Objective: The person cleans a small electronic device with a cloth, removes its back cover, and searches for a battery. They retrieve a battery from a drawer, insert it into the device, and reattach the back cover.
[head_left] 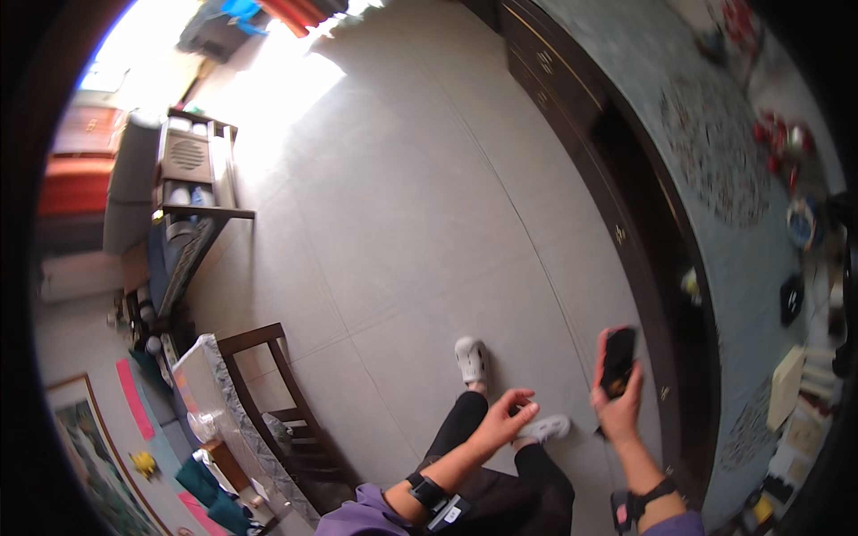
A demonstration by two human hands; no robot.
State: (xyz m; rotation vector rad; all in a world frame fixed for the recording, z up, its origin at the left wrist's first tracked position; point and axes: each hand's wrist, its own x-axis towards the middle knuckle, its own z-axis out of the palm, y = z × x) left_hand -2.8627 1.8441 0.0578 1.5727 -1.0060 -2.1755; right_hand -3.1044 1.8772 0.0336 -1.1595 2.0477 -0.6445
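Observation:
My right hand point(618, 406) is raised in front of me and grips a black phone in a red case point(618, 359), screen toward me, close to the dark cabinet front. My left hand point(506, 416) hangs empty in the air over my legs, fingers loosely spread and curled. Both wrists carry black straps with small devices. Below the hands I see my black trousers and two white shoes point(471, 359) standing on the grey tiled floor point(402, 205).
A long dark wooden cabinet point(626, 232) with a patterned grey top runs along the right, holding red items, a black object and boxes. A dark wooden chair point(286, 402) and a cluttered table stand at lower left. Shelving with a speaker is at the far left.

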